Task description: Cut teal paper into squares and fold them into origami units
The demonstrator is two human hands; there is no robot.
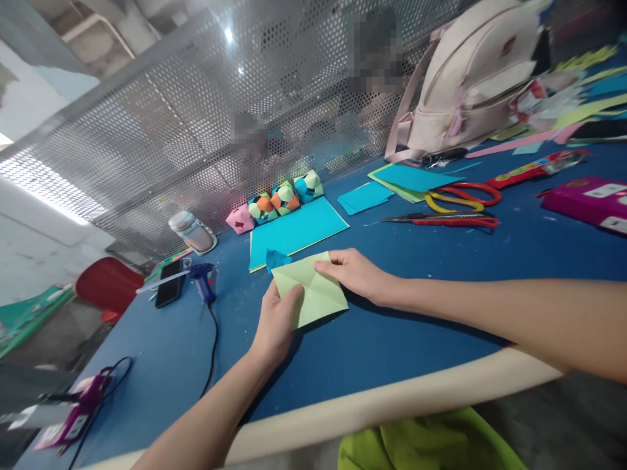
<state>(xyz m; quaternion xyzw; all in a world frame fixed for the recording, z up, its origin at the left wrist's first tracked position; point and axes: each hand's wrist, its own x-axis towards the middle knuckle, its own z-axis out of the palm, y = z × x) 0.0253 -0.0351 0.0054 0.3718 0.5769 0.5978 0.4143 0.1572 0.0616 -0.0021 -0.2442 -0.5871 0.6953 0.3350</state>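
A square of light green paper (316, 297) with crossing creases is held up over the blue table. My left hand (279, 316) grips its left side, thumb on top and fingers hidden underneath. At the upper right corner my right hand (355, 274) pinches the same sheet. Just behind it lies a small folded blue paper piece (277, 259), beside a stack of blue sheets (304, 228). Several folded paper balls (274, 201) in pink, green, orange and blue stand in a row along the back of that stack.
A blue glue gun (202, 281) with its cord, a phone (170, 284) and a bottle (192, 232) stand left. To the right lie scissors (455, 220), more blue paper (365, 197), a purple box (588, 201) and a pale backpack (465, 85). A perforated metal screen (186, 130) borders the back.
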